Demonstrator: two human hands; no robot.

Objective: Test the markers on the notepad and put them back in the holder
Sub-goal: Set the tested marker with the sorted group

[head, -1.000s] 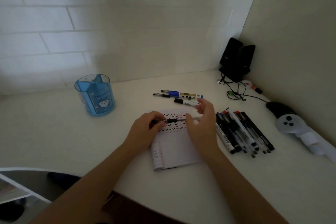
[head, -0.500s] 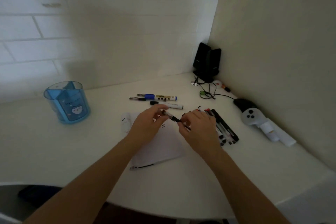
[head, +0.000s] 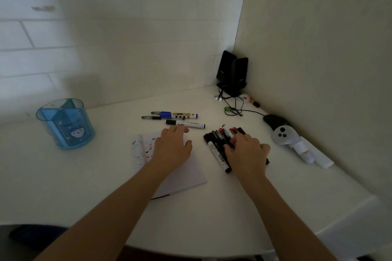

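1 holder (head: 63, 127), 1 notepad (head: 191, 176) — right hand (head: 247, 151) on marker pile (head: 218, 153).

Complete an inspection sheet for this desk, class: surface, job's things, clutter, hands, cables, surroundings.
Surface: white desk, dimly lit.
Job's things: blue holder at left; notepad with tick marks; three markers behind it; marker row at right.
Clutter: controller, mouse, speakers.
Hands: left hand flat on notepad; right hand on marker row, grip unclear.
Cables: black wires beside speakers.
Surroundings: brick wall behind, plain wall at right.
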